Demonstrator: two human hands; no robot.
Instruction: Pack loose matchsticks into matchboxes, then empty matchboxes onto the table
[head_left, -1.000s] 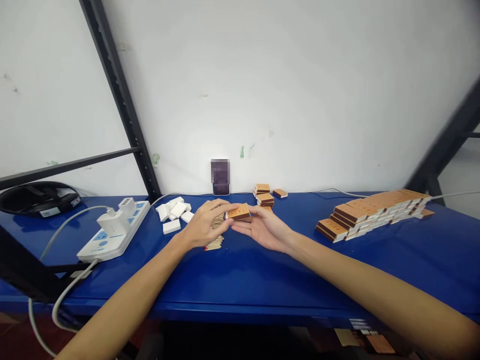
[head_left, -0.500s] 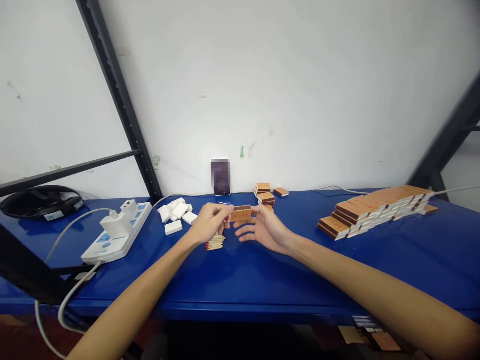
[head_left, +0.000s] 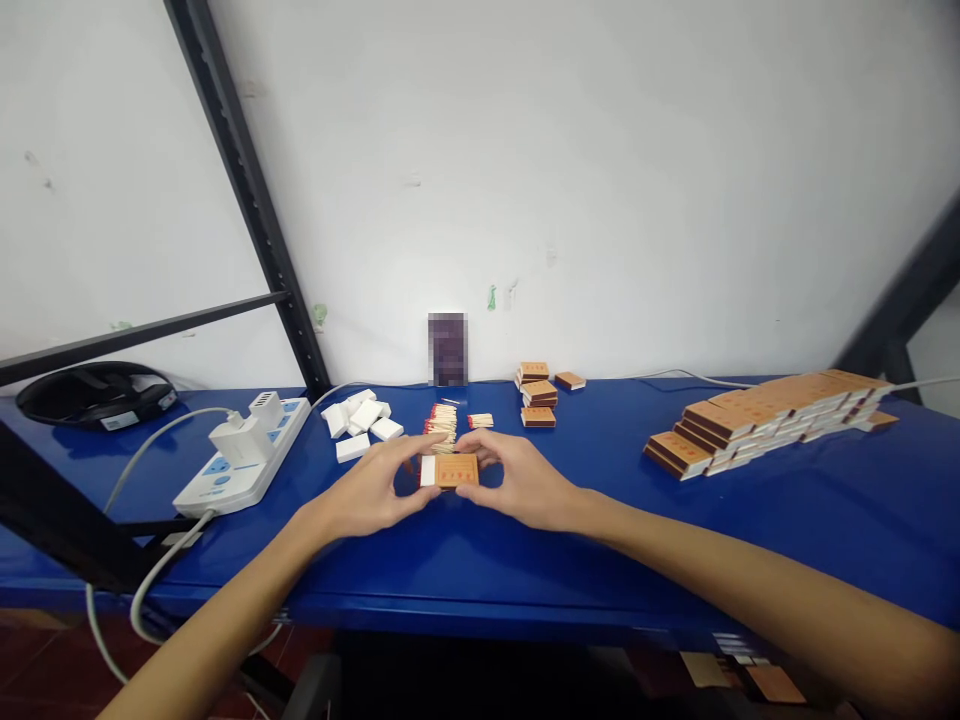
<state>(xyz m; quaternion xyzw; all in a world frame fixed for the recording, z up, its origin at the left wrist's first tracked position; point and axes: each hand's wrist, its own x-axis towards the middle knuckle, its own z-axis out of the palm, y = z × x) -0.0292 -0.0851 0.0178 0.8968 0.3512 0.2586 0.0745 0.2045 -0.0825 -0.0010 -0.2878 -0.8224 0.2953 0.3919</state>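
A matchbox (head_left: 457,470) lies flat between my hands, low over the blue table, orange panel up. Its white inner tray (head_left: 427,471) sticks partly out of the left end. My left hand (head_left: 367,492) is closed on that end, thumb in front and fingers behind. The orange sleeve's right end is gripped by my right hand (head_left: 529,482) with thumb and fingers. Just beyond the box lies a row of red-tipped matches (head_left: 442,425), its near part hidden by the box and fingers. A smaller bunch of matches (head_left: 481,420) rests to its right.
White inner trays (head_left: 364,415) lie heaped at left, beside a power strip (head_left: 240,455) with plugged chargers. Several matchboxes (head_left: 538,393) are stacked at the back. A long matchbox pile (head_left: 765,420) stands at right. A phone (head_left: 448,350) leans on the wall.
The matchbox has come lower and nearer to me and now lies flat, its white tray showing at the left. My right fingers have curled around it. The match row is more exposed.
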